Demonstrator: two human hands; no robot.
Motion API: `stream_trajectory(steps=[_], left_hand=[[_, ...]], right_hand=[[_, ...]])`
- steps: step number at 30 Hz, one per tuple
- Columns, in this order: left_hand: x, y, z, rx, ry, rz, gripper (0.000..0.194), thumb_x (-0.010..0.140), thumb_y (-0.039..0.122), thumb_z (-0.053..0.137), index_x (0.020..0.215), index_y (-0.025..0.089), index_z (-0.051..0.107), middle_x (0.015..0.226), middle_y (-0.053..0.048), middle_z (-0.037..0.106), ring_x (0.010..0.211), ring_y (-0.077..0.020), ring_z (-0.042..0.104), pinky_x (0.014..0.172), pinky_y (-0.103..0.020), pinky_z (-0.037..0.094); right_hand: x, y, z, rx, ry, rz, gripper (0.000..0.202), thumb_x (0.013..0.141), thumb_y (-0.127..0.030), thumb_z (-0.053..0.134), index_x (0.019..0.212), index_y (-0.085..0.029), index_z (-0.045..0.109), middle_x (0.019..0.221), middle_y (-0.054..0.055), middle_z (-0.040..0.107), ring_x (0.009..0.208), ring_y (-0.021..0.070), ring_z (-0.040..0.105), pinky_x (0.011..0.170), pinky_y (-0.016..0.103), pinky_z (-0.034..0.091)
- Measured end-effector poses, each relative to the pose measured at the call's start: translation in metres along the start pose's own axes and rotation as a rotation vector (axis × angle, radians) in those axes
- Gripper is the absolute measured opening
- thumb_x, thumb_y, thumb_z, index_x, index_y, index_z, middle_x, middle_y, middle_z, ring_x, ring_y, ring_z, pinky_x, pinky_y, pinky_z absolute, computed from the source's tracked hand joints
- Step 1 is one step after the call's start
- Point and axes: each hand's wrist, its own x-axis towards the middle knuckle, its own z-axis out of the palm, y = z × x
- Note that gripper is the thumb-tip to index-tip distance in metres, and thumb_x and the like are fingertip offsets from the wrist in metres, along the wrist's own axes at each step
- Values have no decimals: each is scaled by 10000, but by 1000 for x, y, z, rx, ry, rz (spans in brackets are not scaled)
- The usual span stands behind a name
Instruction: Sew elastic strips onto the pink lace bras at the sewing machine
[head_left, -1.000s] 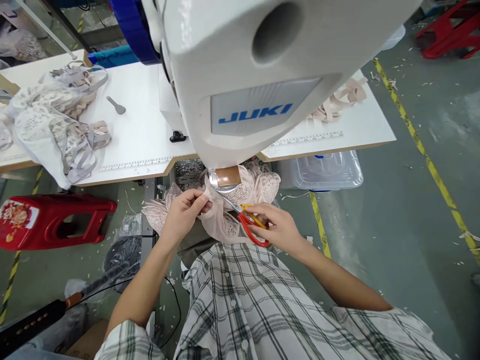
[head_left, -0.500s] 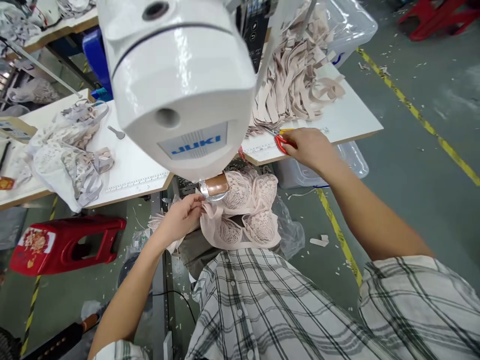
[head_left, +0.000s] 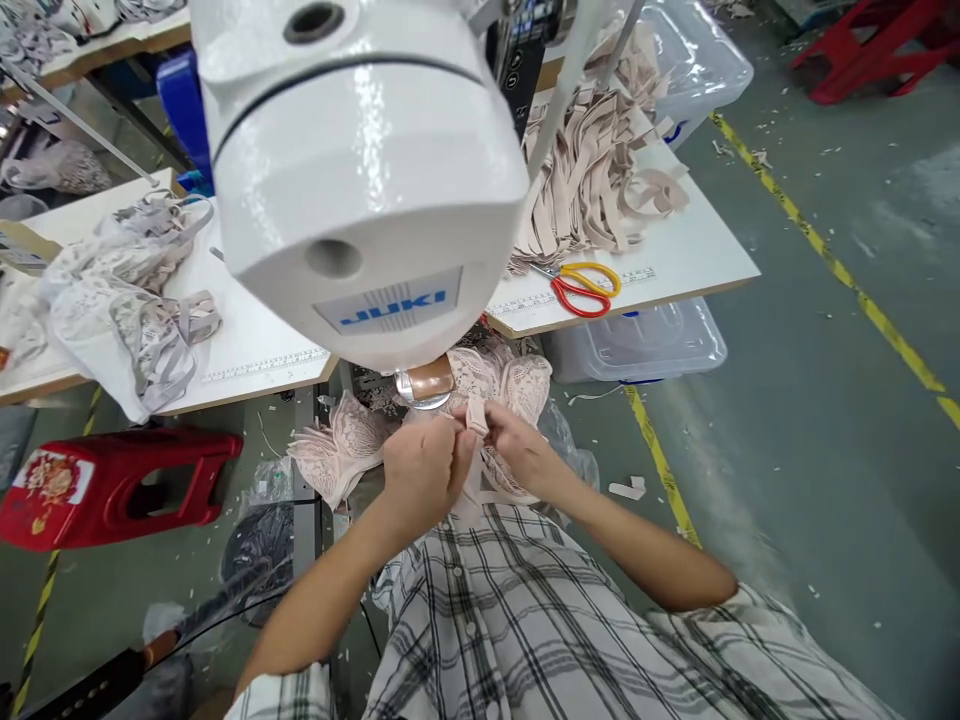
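Observation:
Below the white sewing machine head, pale pink lace bras lie over my lap. My left hand is closed on the pink fabric just under the machine's round metal part. Close beside it, my right hand pinches a short pink strap that stands up between the hands. More lace cups hang to the left of my left hand. Scissors with red and yellow handles lie on the right table, away from both hands.
Many beige straps are heaped on the right table. White and grey bras lie on the left table. A red stool stands at the left. Clear plastic boxes sit under and behind the right table.
My right hand has let go of the scissors and come down to the fabric beside my left hand. My left hand has moved right, and the strap now shows between both hands.

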Motion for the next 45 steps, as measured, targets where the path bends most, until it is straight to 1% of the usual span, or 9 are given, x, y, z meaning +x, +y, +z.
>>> stream_trajectory(steps=[2, 5, 8, 12, 16, 20, 26, 37, 45], left_hand=[[3, 8, 3, -161, 55, -110, 347, 1004, 384, 373, 708, 230, 468, 618, 3, 518, 563, -152, 452, 588, -289, 330], [5, 12, 4, -336, 102, -251, 410, 1026, 422, 347, 672, 230, 424, 596, 18, 464, 570, -147, 430, 568, -280, 331], [4, 3, 1, -233, 176, -289, 379, 1010, 461, 420, 765, 220, 580, 626, 9, 554, 613, -156, 506, 600, -280, 361], [5, -19, -7, 152, 207, -130, 319, 983, 418, 519, 1151, 217, 702, 646, -7, 660, 629, -169, 579, 636, -283, 358], [12, -33, -12, 411, 259, 80, 314, 1002, 338, 491, 1104, 225, 766, 571, -8, 639, 527, -140, 529, 564, -281, 301], [19, -34, -15, 495, 296, 108, 305, 999, 318, 503, 1098, 204, 769, 556, 1, 638, 498, -126, 517, 533, -274, 300], [23, -36, -18, 556, 324, 131, 287, 993, 309, 517, 1042, 196, 777, 617, -13, 703, 509, -132, 547, 531, -275, 317], [25, -38, -19, 551, 334, 164, 263, 981, 292, 546, 1036, 169, 772, 666, -25, 737, 516, -138, 574, 539, -280, 333], [25, -36, -20, 559, 319, 147, 273, 992, 301, 522, 1026, 187, 767, 642, -7, 724, 512, -132, 570, 534, -282, 340]], right_hand=[[9, -7, 2, 148, 147, 87, 492, 956, -665, 399, 1012, -222, 607, 863, 36, 643, 734, 172, 600, 651, 302, 527], [25, -24, 0, 192, 253, 133, 342, 925, -553, 547, 827, -226, 557, 702, -12, 562, 616, 138, 524, 553, 260, 451], [46, -37, -8, 125, 269, 85, 267, 868, -478, 639, 859, -224, 555, 652, -36, 547, 584, 124, 514, 550, 250, 419], [78, -37, -25, -50, 259, 43, 214, 853, -382, 654, 939, -214, 552, 610, -70, 527, 586, 111, 503, 599, 247, 397], [104, -33, -35, -189, 166, -40, 175, 864, -355, 615, 928, -200, 566, 623, -60, 554, 608, 124, 509, 633, 261, 402], [120, -34, -37, -353, 147, -116, 135, 865, -325, 611, 913, -200, 597, 657, -20, 578, 750, 186, 580, 739, 306, 444], [128, -41, -37, -474, 158, -119, 115, 854, -284, 599, 928, -200, 620, 688, 13, 601, 924, 263, 613, 869, 380, 456], [128, -40, -36, -453, 148, -96, 160, 883, -334, 585, 945, -192, 624, 628, -17, 561, 679, 191, 565, 720, 325, 457], [129, -43, -36, -444, 149, -65, 133, 861, -287, 601, 952, -193, 622, 611, -33, 559, 622, 173, 540, 727, 330, 458]])
